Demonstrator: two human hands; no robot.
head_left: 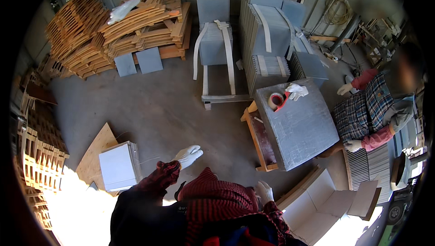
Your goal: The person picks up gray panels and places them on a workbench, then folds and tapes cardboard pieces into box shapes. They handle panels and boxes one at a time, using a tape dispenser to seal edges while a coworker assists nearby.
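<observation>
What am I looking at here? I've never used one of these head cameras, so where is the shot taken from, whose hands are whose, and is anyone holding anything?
There is one picture, taken by a wide camera on a person's head, looking down. The lens bends straight edges near the rim.

The wearer's arms come in from the bottom, in red checked sleeves. Their left hand, in a white glove, is raised over the concrete floor and holds nothing. Their right hand, also gloved, hangs low by their body, empty as far as can be seen.

A second person in a checked shirt stands at the right, beside a stack of grey slabs resting on a wooden frame. On that stack lie a roll of tape and a spare white glove.

Around them are wooden pallets, more strapped grey slabs and an open cardboard box.
</observation>
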